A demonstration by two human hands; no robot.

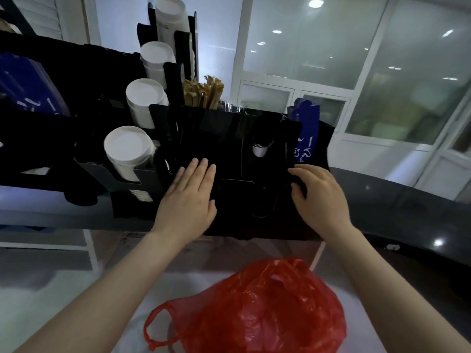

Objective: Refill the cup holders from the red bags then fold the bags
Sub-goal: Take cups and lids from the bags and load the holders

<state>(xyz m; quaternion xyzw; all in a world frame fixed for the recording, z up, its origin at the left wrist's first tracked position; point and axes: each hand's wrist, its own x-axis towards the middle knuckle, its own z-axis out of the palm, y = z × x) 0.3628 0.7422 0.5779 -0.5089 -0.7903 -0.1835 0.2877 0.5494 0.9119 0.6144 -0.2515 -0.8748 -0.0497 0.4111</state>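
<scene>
The left hand (188,197) lies flat, fingers straight and close together, pressed against the front panel of the black organizer (229,133) at the centre of the frame. The right hand (318,194) is well apart from it, its fingers curled round the organizer's lower right edge. Between the two hands a small white cup (260,150) shows in a cutout of the panel.

Above the organizer's top edge stand brown stick packets (204,93) and, to the right, a blue printed sleeve (307,128). Just left of it the cup holder (122,182) rises in steps toward the upper middle, with four stacks of white cups (127,149) in its slots. The dark counter (382,212) runs off to the right.

The red bag (267,309) sits at the bottom centre — bulging, handles loose, between the forearms and touched by neither hand.
</scene>
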